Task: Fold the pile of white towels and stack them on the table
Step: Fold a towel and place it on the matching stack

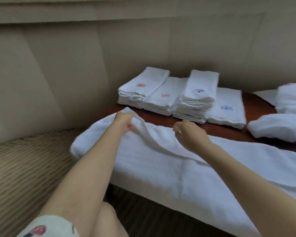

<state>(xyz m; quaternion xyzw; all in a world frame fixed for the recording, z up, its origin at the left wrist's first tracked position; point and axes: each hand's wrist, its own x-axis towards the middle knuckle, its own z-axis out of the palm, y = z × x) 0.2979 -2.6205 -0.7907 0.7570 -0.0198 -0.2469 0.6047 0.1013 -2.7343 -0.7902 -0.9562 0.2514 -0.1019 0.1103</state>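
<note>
- The left hand (125, 119) pinches the far edge of a large white towel (186, 165), lifting a fold of it.
- The right hand (189, 133) hovers just over the same towel with its fingers loosely curled, holding nothing.
- The towel is spread along the near edge of the dark wooden table (256, 106).
- 4 folded stacks (181, 96) sit in a row at the far side.
- Unfolded towels (280, 124) lie to the right.

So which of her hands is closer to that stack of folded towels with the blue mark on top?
Right. The right hand hovers just in front of the blue-marked stack, while the left hand pinches the spread towel further left, nearer the red-marked stack.
</note>
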